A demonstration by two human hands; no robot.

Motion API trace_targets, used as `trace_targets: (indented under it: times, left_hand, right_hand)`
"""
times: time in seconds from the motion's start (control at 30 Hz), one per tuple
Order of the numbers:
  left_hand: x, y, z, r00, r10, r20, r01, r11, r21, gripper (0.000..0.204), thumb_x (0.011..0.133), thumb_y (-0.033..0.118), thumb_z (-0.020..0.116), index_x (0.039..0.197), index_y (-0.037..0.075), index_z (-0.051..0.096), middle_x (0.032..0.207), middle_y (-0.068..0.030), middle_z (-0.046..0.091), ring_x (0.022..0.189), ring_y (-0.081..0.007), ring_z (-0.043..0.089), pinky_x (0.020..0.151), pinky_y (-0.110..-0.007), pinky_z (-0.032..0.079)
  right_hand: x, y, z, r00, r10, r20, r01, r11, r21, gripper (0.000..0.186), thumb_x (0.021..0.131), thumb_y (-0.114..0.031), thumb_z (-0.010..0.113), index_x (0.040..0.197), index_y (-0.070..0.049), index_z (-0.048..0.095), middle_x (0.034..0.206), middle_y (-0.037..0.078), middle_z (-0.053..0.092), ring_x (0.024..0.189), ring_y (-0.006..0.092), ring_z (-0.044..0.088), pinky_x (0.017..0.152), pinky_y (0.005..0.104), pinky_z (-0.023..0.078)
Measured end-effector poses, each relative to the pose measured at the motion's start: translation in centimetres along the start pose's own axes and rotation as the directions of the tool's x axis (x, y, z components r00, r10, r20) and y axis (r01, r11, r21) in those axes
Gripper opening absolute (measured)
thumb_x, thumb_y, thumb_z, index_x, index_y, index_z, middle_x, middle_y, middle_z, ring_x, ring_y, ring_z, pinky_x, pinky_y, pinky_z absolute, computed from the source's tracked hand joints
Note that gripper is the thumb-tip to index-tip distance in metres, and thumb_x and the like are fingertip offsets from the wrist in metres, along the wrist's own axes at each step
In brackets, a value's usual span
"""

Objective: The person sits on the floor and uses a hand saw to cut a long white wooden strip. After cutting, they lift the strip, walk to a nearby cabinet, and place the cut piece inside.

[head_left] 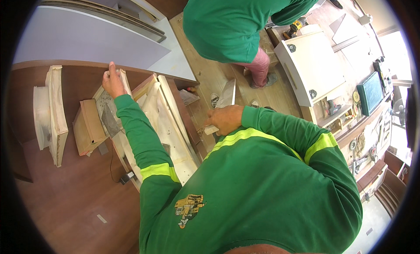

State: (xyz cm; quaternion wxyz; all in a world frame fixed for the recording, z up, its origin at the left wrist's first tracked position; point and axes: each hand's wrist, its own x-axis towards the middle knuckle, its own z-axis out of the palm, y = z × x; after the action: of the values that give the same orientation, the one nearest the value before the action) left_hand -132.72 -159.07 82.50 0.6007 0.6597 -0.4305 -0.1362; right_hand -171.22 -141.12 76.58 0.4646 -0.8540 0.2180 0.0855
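My right hand [225, 119] is closed round a narrow pale board [227, 96]; one end sticks out beyond my knuckles and the other shows below my fingers. My left hand [113, 82] reaches forward to the brown panel, its fingers curled at the end of a pale wooden piece [125, 81] and one digit pointing up. Part of that grip is hidden. Beneath my left forearm lie a scuffed panel [110, 118] and an open pale wooden drawer [164, 122] with dusty sheeting inside.
On the left stand a cardboard box [88, 128] and a pale drawer front [57, 118]. A black power adapter [127, 178] lies near my left elbow. Ahead, a co-worker in a green shirt [232, 26] bends over. At right are a white cabinet [310, 65], a drill [295, 27] and a teal case [371, 94].
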Motion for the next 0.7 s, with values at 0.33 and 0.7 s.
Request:
trace_targets:
  times: [0.33,0.7]
  left_hand:
    - [-1.8,3.6,-0.1,0.992,0.114,-0.043,-0.103,0.972,0.212,0.047,0.096,0.040,0.077,0.073,0.001,0.062,0.074,-0.0016,0.064,0.072,-0.0119,0.053,0.071,-0.032,0.048]
    - [-27.9,-5.9,3.3,0.080,-0.700,0.709,0.243,0.704,0.668,0.072,0.096,0.059,0.071,0.141,0.005,0.057,0.135,-0.0148,0.061,0.119,-0.0201,0.060,0.099,-0.030,0.052]
  right_hand:
    - [1.5,1.0,2.8,0.991,-0.006,0.133,0.012,0.999,-0.046,0.057,0.085,-0.021,0.071,0.142,-0.021,0.064,0.137,0.015,0.058,0.126,0.0401,0.062,0.098,0.0572,0.056]
    - [5.8,-3.0,5.7,0.935,-0.055,0.351,0.192,0.909,-0.371,0.040,0.085,-0.025,0.077,0.124,-0.014,0.078,0.121,0.012,0.077,0.103,0.0410,0.075,0.064,0.0731,0.056]
